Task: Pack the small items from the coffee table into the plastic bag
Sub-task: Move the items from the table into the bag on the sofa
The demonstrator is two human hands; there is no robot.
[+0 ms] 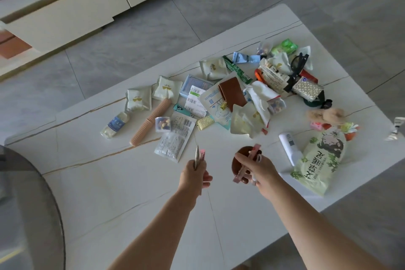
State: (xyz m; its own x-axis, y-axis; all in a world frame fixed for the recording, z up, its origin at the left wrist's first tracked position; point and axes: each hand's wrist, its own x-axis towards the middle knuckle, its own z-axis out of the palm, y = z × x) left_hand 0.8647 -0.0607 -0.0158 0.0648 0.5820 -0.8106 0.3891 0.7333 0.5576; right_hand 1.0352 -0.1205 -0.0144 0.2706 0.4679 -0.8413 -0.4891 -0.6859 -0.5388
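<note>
White coffee table [122, 182] carries scattered small items [230, 98] and a green snack bag [318, 164].

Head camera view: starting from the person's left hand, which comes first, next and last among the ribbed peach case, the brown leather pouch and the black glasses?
From the left hand:
1. Ribbed peach case, up and to the left, lying diagonally.
2. Brown leather pouch, farther up, in the middle of the pile.
3. Black glasses, farthest, at the pile's far right end.

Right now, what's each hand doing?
Left hand: pinches thin flat sachets, one pink-edged.
Right hand: grips a pink clip-like strip against a round brown item.
</note>
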